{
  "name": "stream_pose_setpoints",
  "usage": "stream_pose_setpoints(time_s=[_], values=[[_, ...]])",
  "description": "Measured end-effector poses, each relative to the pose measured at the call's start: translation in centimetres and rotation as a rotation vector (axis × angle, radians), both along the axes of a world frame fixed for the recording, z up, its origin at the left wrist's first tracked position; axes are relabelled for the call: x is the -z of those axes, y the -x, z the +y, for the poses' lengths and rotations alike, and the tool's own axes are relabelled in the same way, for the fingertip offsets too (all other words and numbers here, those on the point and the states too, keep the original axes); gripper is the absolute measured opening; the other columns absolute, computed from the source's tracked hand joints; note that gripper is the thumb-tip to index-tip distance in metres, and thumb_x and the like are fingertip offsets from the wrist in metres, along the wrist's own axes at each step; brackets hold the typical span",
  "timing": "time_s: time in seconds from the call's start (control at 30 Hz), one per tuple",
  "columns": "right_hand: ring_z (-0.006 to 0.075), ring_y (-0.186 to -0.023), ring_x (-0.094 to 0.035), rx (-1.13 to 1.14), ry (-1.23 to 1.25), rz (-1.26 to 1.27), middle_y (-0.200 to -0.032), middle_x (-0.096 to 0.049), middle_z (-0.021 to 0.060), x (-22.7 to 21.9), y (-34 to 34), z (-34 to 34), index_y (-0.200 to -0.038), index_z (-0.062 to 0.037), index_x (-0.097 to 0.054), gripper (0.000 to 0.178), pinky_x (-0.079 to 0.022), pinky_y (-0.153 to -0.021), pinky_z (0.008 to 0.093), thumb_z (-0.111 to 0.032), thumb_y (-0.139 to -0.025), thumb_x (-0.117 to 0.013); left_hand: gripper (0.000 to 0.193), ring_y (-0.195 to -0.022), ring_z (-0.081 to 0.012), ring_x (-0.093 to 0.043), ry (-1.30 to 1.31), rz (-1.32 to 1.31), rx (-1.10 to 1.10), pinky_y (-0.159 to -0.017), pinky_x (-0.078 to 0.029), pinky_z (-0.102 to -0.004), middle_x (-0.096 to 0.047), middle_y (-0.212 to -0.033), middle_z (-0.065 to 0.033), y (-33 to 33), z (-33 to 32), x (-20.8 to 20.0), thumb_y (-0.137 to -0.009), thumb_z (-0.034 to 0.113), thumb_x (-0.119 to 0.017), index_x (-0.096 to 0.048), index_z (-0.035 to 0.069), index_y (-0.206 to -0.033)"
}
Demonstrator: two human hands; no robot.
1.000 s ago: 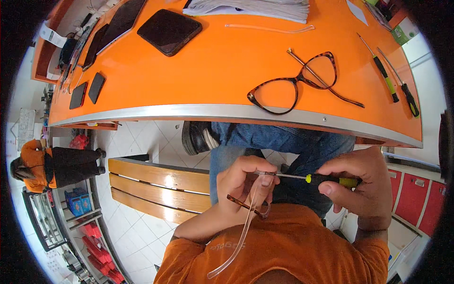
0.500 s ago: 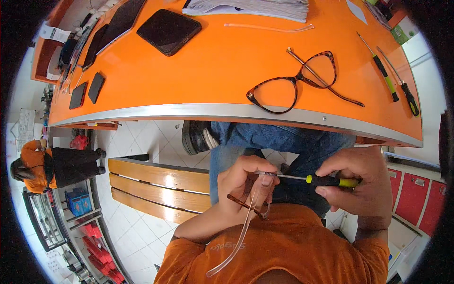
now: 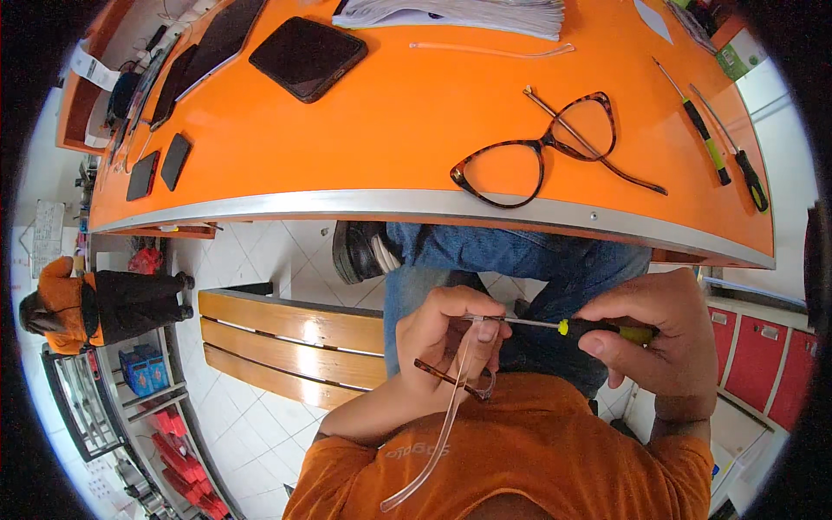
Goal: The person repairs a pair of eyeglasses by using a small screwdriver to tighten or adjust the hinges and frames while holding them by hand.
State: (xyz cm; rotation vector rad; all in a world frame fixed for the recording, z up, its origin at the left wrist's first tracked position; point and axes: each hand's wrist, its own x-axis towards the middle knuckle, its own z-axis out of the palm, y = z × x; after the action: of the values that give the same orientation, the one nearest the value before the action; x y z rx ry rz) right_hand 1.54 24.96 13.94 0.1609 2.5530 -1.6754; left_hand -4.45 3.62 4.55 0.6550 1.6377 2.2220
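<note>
My left hand (image 3: 446, 338) is closed around a pair of eyeglasses held in front of my orange shirt. From it a clear temple arm (image 3: 440, 442) hangs down, and a tortoiseshell piece (image 3: 438, 373) pokes out below the fingers; the rest is mostly covered. My right hand (image 3: 663, 329) grips the black and yellow handle of a screwdriver (image 3: 533, 323). Its shaft points left, and the tip meets the glasses at my left thumb and index finger; the exact contact is hidden. On the table lies a tortoiseshell glasses frame (image 3: 546, 142) without lenses visible, crossing a temple arm (image 3: 637, 180).
The orange table (image 3: 373, 139) has a metal edge. On it are a loose clear temple arm (image 3: 490, 49), a large dark phone (image 3: 308, 59), a paper stack (image 3: 459, 16) and two screwdrivers (image 3: 709, 146) at the right. A wooden bench (image 3: 286, 342) and another person (image 3: 95, 303) are to the left.
My right fingers have shifted slightly on the screwdriver handle, which has turned a little. The glasses tilt slightly in my left hand; things on the table stay put.
</note>
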Motion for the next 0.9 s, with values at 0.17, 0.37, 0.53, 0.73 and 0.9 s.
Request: stream_pose_setpoints(time_s=[0.17, 0.37, 0.53, 0.73, 0.9], values=[[0.0107, -0.043, -0.060, -0.046, -0.058, 0.137, -0.064, -0.066, 0.0103, 0.24, 0.14, 0.06, -0.079, 0.0048, -0.070, 0.017, -0.048, -0.038, 0.0208, -0.010, -0.074, -0.076, 0.013, -0.053, -0.0091, -0.057, 0.015, -0.007, 0.019, -0.045, -0.046, -0.0222, -0.063, -0.079, -0.0126, -0.08, -0.20, -0.38, -0.097, 0.005, -0.053, -0.051, -0.002, -0.108], [0.0099, -0.044, -0.060, -0.056, -0.086, 0.103, -0.065, -0.067, 0.0090, 0.12, 0.08, 0.13, -0.081, 0.0022, -0.071, 0.017, -0.047, -0.039, 0.0205, -0.011, -0.073, -0.078, 0.014, -0.052, -0.0098, -0.056, -0.043, -0.066, 0.037, -0.045, -0.046, -0.0227, -0.062, -0.080, -0.0132, -0.08, -0.05, -0.27, -0.098, 0.006, -0.051, -0.050, -0.001, -0.110], [0.0097, -0.043, -0.060, -0.051, -0.120, 0.176, -0.065, -0.067, 0.0086, 0.29, -0.05, 0.21, -0.081, 0.0015, -0.072, 0.016, -0.046, -0.038, 0.0207, -0.011, -0.072, -0.078, 0.014, -0.052, -0.0101, -0.056, -0.073, -0.111, 0.054, -0.045, -0.046, -0.0229, -0.062, -0.081, -0.0137, -0.14, 0.08, -0.38, -0.098, 0.005, -0.051, -0.050, -0.001, -0.110], [0.0095, -0.042, -0.059, -0.052, -0.058, 0.047, -0.063, -0.066, 0.0085, -0.40, 0.00, 0.00, -0.083, 0.0033, -0.071, 0.016, -0.045, -0.037, 0.0209, -0.008, -0.073, -0.076, 0.014, -0.051, -0.0104, -0.055, -0.050, -0.052, 0.039, -0.045, -0.046, -0.0233, -0.062, -0.082, -0.0135, -0.16, -0.03, 0.07, -0.098, 0.005, -0.052, -0.050, -0.001, -0.110], [0.0145, -0.049, -0.061, -0.040, -0.033, 0.006, -0.065, -0.066, 0.0089, -0.23, -0.32, 0.14, -0.085, 0.0009, -0.071, 0.018, -0.047, -0.043, 0.0243, -0.013, -0.076, -0.075, 0.015, -0.053, -0.0114, -0.056, -0.060, -0.103, 0.048, -0.046, -0.046, -0.0236, -0.060, -0.082, -0.0138, -0.06, 0.05, -0.49, -0.097, 0.006, -0.053, -0.048, -0.001, -0.110]])
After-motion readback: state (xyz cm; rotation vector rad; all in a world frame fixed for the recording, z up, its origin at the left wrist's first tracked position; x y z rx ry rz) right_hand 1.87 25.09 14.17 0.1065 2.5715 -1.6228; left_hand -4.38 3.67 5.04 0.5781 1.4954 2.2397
